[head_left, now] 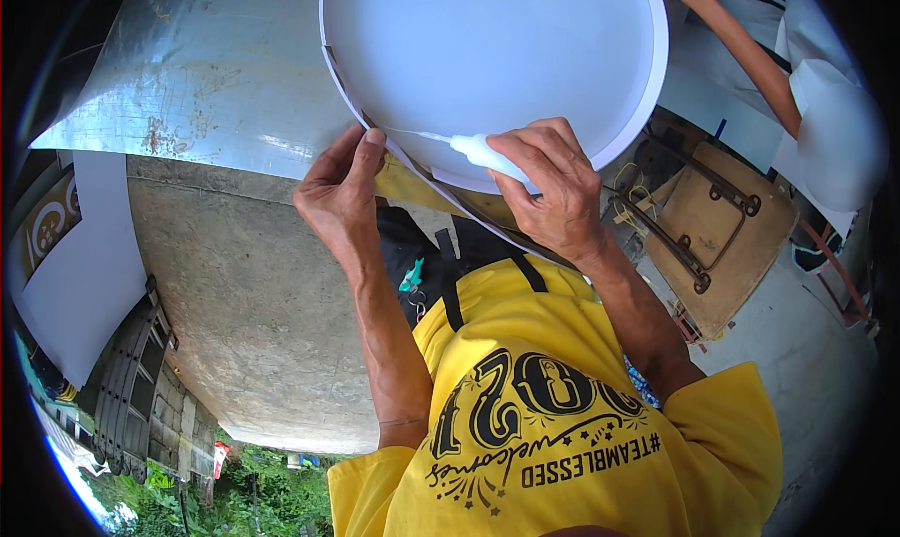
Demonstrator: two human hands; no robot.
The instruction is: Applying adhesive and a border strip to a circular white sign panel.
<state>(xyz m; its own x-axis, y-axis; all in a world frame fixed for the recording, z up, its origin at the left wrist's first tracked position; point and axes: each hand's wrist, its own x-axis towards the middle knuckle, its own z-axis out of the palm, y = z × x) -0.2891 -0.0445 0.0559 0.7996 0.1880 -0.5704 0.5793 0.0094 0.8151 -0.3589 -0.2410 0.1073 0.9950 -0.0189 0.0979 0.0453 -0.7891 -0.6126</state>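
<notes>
A large round white panel with a raised rim lies before me on a metal-topped table. My right hand is wrapped round a small white glue bottle with a long thin nozzle. The nozzle tip points left, at the inner side of the rim close to my left fingers. My left hand pinches the near left part of the rim between thumb and fingers. From there a thin strip trails off to the right, below the panel's edge and under my right wrist.
The shiny sheet-metal tabletop spreads to the left. Another person's forearm reaches in at the upper right, beside white sheets. A brown board with metal folding legs lies on the right. A ladder stands at the lower left.
</notes>
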